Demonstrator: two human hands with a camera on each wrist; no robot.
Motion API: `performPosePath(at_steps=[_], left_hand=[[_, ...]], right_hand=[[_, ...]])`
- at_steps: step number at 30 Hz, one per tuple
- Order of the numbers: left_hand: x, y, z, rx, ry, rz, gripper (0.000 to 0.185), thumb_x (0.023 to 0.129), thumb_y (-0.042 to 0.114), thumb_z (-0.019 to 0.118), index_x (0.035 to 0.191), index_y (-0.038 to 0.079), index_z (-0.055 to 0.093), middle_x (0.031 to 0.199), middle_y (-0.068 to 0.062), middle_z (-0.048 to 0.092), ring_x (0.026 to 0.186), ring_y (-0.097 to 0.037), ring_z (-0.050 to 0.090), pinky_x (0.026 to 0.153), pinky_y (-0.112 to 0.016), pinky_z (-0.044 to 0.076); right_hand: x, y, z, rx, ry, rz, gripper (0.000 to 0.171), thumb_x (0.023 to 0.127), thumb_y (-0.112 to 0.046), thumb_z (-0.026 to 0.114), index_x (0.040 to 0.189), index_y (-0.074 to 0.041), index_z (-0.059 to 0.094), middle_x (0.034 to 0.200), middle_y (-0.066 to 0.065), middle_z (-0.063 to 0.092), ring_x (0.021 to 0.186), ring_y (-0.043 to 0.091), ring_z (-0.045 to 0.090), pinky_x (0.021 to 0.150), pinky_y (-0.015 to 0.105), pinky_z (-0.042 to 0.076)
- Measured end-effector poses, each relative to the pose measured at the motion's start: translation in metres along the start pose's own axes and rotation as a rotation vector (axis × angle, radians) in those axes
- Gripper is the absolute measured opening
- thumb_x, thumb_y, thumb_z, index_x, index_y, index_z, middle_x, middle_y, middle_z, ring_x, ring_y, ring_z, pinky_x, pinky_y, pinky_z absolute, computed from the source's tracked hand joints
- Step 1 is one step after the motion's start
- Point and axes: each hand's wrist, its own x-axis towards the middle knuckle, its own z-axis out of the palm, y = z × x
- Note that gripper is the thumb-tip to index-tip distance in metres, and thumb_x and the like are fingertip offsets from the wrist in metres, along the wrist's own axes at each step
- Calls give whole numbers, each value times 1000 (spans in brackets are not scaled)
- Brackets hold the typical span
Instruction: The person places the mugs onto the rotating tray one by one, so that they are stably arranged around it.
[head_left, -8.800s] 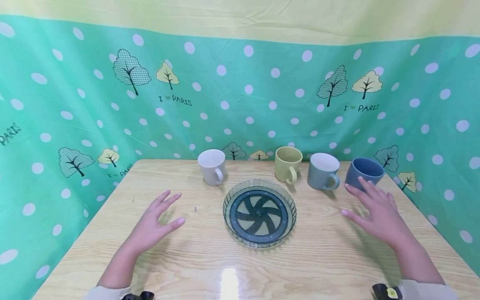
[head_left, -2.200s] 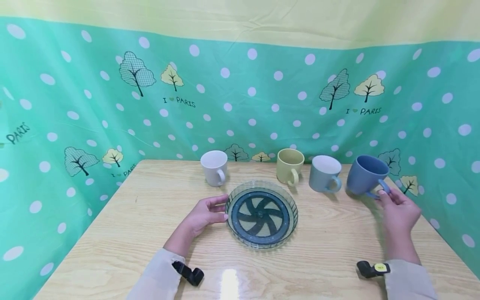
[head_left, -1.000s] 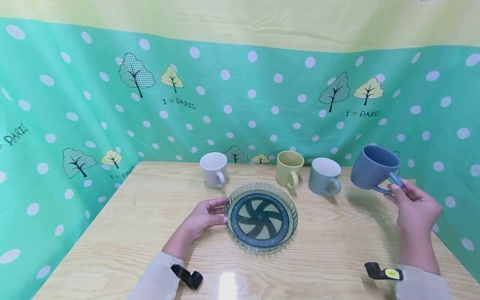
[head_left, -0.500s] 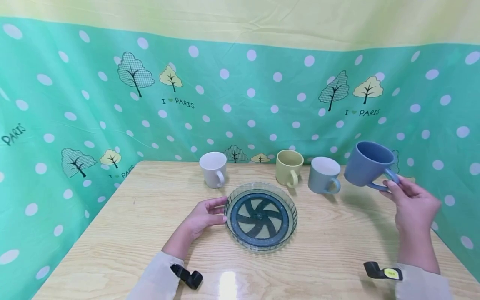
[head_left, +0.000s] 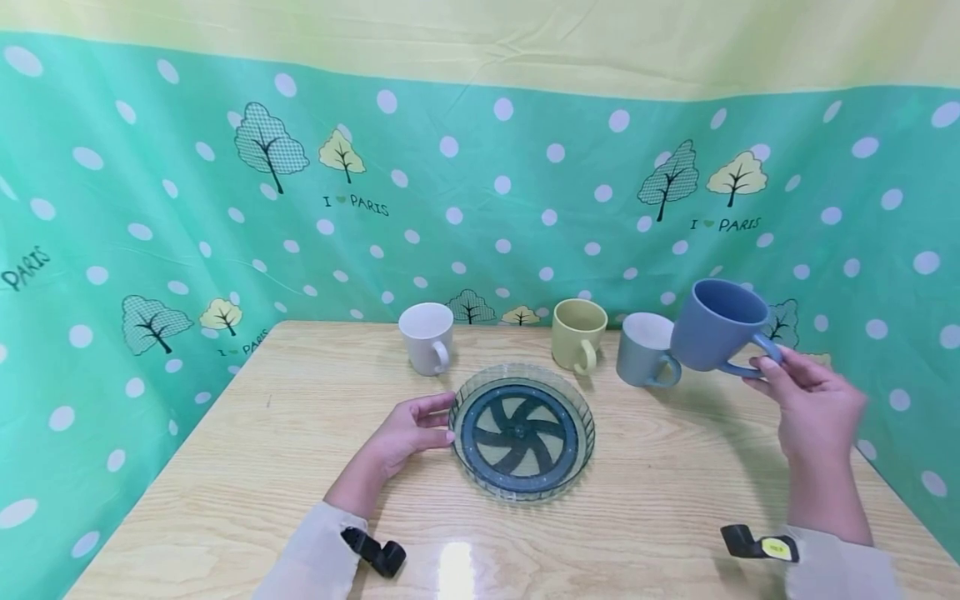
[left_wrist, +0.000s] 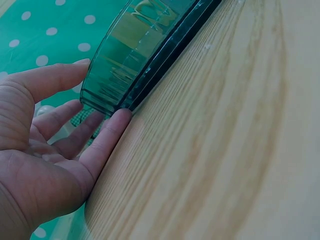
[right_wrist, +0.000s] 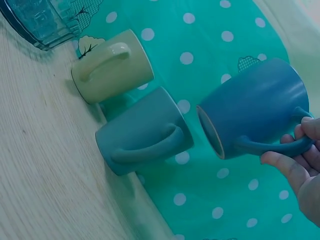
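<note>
My right hand pinches the handle of a dark blue mug and holds it in the air, tilted left, above the table's right rear. In the right wrist view the blue mug hangs beside the grey-blue mug, with my fingers round its handle. My left hand rests on the table with straight fingers touching the left rim of a clear glass plate that has a dark pinwheel pattern. The left wrist view shows my fingers against the plate's wall.
A white mug, a pale yellow mug and a grey-blue mug stand in a row at the back of the wooden table. A green polka-dot cloth walls in the back and sides.
My right hand has carried the blue mug a little leftward, so it now overlaps the grey-blue mug. The left hand stays at the plate's rim.
</note>
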Motion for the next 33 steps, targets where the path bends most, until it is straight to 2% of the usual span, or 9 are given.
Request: performPosePath(at_steps=[6, 16, 22, 29, 33], left_hand=[[-1, 1, 0, -4, -2, -2, 72, 81, -7, 70, 146, -4, 38, 146, -26, 42, 128, -39, 48, 90, -34, 55], [-2, 2, 0, -10, -11, -2, 73, 81, -8, 69, 146, -6, 36, 147, -27, 40, 129, -40, 46, 90, -34, 55], [-2, 2, 1, -8, -14, 1, 73, 81, -8, 69, 146, -6, 36, 146, -28, 40, 128, -40, 47, 90, -34, 55], [-2, 1, 1, -7, -17, 4, 73, 82, -8, 69, 146, -6, 36, 146, -28, 40, 129, -41, 46, 90, -34, 55], [-1, 1, 0, -4, -16, 5, 72, 82, -8, 69, 146, -6, 36, 146, -28, 40, 129, -40, 46, 90, -34, 55]], right_hand=[[-4, 0, 5, 2, -29, -3, 41, 73, 1, 82, 113, 4, 70, 92, 7, 74, 80, 15, 73, 67, 29, 58], [-9, 2, 11, 26, -129, -27, 34, 76, 7, 78, 109, 5, 71, 90, 8, 74, 78, 16, 73, 67, 30, 57], [-14, 2, 16, -50, -140, 20, 40, 76, -3, 81, 115, 0, 71, 89, 4, 75, 80, 13, 73, 70, 27, 57], [-19, 5, 23, 23, -213, -23, 34, 78, 5, 77, 111, 5, 70, 92, 7, 75, 82, 16, 73, 71, 31, 57], [-21, 8, 26, 19, -236, -30, 30, 79, 5, 76, 109, 5, 71, 92, 8, 75, 82, 16, 73, 70, 31, 57]])
